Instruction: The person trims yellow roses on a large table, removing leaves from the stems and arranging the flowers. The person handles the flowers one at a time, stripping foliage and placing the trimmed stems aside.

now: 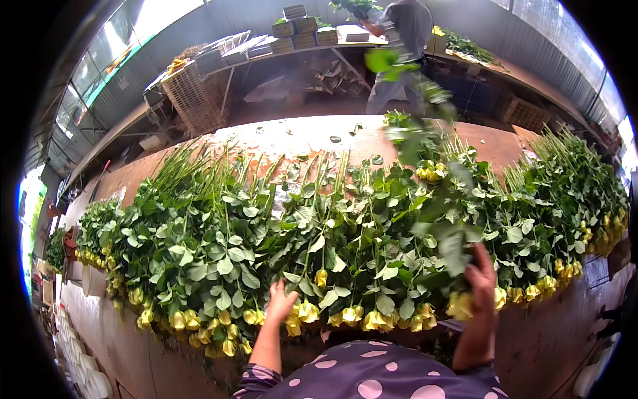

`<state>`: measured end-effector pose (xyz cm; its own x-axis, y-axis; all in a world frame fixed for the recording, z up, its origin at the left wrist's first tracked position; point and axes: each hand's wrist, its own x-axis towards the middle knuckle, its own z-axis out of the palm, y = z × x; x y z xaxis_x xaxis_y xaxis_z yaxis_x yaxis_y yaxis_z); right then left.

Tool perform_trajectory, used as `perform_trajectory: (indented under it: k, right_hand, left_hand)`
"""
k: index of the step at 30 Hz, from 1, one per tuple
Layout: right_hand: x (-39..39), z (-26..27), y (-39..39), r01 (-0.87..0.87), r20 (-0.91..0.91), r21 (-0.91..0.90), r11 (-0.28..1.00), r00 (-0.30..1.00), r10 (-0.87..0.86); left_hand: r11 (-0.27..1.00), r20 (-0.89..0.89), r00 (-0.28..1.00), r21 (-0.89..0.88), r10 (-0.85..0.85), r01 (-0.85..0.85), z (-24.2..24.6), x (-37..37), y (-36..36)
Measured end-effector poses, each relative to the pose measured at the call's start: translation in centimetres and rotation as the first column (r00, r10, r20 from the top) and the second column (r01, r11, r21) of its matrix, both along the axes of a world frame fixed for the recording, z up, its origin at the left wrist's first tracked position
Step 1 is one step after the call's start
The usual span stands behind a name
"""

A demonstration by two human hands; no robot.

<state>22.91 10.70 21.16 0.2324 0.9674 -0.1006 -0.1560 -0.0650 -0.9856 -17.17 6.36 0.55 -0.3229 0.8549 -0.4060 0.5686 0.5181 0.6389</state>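
A thick row of yellow roses with leafy stems lies across the table, blooms (353, 314) toward me and cut stem ends (344, 164) pointing away. My right hand (482, 282) holds a single yellow rose (459, 305) just below its bloom. The rose's long leafy stem rises away from me, blurred by motion. Beside some blooms on the left, my left hand (281, 301) reaches into the leaves. Its fingertips are partly hidden, so whether they grip a stem is unclear. One short rose bloom (321, 278) sticks up between the hands.
Loose leaves lie on the wooden tabletop (309, 130) beyond the stems. Across from me a person (406, 45) stands by a back bench holding greenery. Stacked blocks (299, 30) and a plastic crate (193, 97) are there. White buckets (87, 371) line the lower left.
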Motion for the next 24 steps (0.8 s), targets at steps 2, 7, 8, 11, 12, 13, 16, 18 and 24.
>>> perform_trajectory:
  k: [2, 7, 8, 11, 12, 13, 16, 18, 24]
  right_hand:
    - [4.7, 2.1, -0.2, -0.036, 0.251, -0.023, 0.999, 0.967, 0.041]
    - [14.7, -1.8, 1.4, -0.041, 0.756, -0.219, 0.975, 0.625, 0.196]
    - [15.9, -3.7, 1.4, -0.063, 0.775, -0.270, 0.961, 0.578, 0.256]
    - [14.4, -3.7, 1.2, 0.052, 0.762, -0.454, 0.890, 0.540, 0.357]
    - [15.3, -5.0, 1.0, 0.091, 0.869, -0.336, 0.938, 0.415, 0.271]
    - [14.8, -5.0, 0.8, 0.110, 0.945, -0.208, 0.972, 0.278, 0.171]
    - [8.2, -2.5, -0.5, 0.257, 0.988, 0.013, 0.966, -0.155, 0.027]
    - [0.6, -2.7, 0.4, 0.029, 0.895, 0.334, 0.942, 0.303, -0.326]
    - [-24.1, -14.9, 6.5, -0.376, 0.876, -0.299, 0.877, 0.257, 0.408]
  left_hand:
    - [0.995, 0.375, 0.921, -0.032, 0.103, -0.099, 1.0, -1.6, -0.2]
    - [0.826, 0.812, 0.305, -0.336, 0.498, -0.453, 5.7, -4.5, -1.1]
    - [0.856, 0.899, 0.241, -0.224, 0.367, -0.467, 5.6, -5.1, -1.1]
    - [0.815, 0.942, 0.249, -0.041, 0.224, -0.577, 6.4, -6.2, -2.0]
    - [0.797, 0.943, 0.280, 0.025, 0.182, -0.603, 6.0, -6.9, -2.3]
    - [0.816, 0.973, 0.194, 0.011, 0.125, -0.578, 6.1, -7.6, -2.3]
    - [0.837, 0.971, 0.160, -0.065, 0.179, -0.544, 3.5, -10.0, -2.5]
    - [0.832, 0.987, 0.036, -0.110, 0.154, -0.544, 0.1, -11.8, -3.3]
    - [0.714, 0.876, -0.466, -0.248, -0.124, -0.655, 1.0, -10.2, -3.6]
